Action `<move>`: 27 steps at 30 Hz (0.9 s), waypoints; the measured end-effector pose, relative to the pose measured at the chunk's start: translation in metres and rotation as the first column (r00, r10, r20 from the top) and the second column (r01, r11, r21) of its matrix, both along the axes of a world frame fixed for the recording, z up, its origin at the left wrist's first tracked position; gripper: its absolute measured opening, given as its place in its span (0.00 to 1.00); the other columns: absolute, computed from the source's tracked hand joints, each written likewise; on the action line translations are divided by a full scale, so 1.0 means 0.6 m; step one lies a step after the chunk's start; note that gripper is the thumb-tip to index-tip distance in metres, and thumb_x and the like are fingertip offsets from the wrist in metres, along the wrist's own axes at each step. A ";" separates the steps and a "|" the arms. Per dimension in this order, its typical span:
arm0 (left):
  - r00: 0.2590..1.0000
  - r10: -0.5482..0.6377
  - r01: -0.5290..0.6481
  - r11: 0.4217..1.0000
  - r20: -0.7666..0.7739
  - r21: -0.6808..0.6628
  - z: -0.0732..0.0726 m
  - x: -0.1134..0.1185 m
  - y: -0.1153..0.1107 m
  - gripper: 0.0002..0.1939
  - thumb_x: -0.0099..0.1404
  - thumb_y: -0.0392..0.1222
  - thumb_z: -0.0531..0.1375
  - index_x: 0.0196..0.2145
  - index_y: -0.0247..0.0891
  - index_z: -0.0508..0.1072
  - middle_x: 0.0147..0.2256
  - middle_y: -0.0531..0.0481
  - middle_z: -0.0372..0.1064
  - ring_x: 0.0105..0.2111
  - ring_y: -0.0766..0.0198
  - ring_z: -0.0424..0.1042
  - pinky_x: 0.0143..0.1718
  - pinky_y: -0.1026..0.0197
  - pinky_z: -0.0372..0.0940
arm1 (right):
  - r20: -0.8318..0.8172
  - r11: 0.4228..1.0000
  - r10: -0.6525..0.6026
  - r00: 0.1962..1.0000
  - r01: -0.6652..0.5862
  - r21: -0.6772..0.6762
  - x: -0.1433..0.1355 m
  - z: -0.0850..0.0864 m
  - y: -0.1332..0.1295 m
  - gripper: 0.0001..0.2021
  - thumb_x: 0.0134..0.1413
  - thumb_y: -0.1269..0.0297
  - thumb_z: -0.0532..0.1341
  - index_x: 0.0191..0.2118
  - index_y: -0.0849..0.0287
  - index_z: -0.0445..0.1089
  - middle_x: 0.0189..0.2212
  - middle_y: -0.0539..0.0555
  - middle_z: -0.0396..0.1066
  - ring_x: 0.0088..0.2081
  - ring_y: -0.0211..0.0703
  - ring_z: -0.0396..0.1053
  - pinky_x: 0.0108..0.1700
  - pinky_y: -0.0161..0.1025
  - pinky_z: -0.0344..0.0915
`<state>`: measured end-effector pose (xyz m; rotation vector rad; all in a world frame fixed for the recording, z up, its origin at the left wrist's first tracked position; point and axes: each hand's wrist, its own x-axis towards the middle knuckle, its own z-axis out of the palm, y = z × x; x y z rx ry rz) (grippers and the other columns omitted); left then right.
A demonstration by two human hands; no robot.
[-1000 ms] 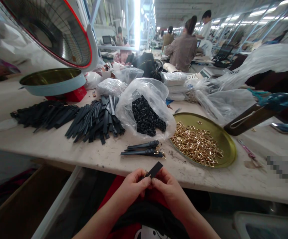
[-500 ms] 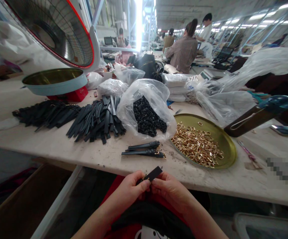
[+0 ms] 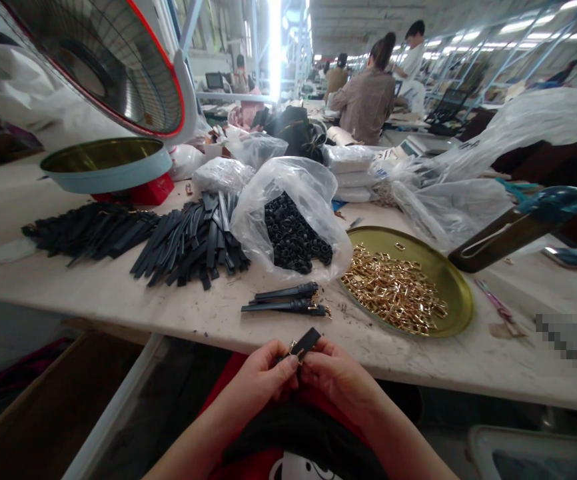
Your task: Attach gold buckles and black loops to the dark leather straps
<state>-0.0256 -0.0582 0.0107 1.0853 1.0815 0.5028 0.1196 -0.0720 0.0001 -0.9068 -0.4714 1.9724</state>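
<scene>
My left hand pinches a short black strap between thumb and fingers, just off the table's front edge. A small gold buckle shows on the strap beside my left thumb. My right hand is closed on the strap from the other side, its fingertips close to the left thumb; part of the strap is hidden in the fingers. Beyond my hands lie several black straps with gold buckles. Behind them a clear plastic bag holds small black loops.
A round gold tray of gold buckles stands right of the bag. Piles of black straps lie left. A fan leans over a shallow round tin. Pink-handled scissors lie right. People work farther back.
The strap has shifted slightly in my fingers, and more of the gold buckle shows beside my left thumb. Both hands stay in nearly the same place.
</scene>
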 end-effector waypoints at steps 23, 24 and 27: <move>0.993 -0.008 0.037 0.967 -0.116 0.253 0.004 0.011 -0.009 0.13 0.61 0.46 0.51 0.22 0.37 0.61 0.20 0.56 0.59 0.21 0.70 0.58 0.23 0.67 0.53 | 0.729 0.834 -0.416 0.544 -0.090 0.544 0.011 -0.022 -0.022 0.08 0.47 0.61 0.60 0.25 0.58 0.65 0.23 0.49 0.63 0.27 0.38 0.61 0.31 0.35 0.57; 0.993 -0.033 0.059 0.969 -0.113 0.239 0.004 0.009 -0.008 0.14 0.60 0.47 0.52 0.22 0.36 0.62 0.20 0.56 0.60 0.21 0.70 0.58 0.22 0.67 0.53 | 0.730 0.863 -0.363 0.578 -0.087 0.498 0.012 -0.019 -0.020 0.08 0.47 0.60 0.60 0.25 0.58 0.64 0.23 0.48 0.63 0.27 0.38 0.60 0.30 0.35 0.57; 0.993 -0.070 0.085 0.984 -0.096 0.159 -0.004 0.005 0.003 0.15 0.58 0.51 0.55 0.23 0.37 0.61 0.18 0.56 0.61 0.18 0.71 0.57 0.19 0.68 0.51 | 0.639 0.936 -0.193 0.744 -0.056 0.348 0.011 -0.012 -0.007 0.11 0.46 0.56 0.61 0.26 0.58 0.62 0.21 0.47 0.62 0.25 0.36 0.59 0.28 0.34 0.58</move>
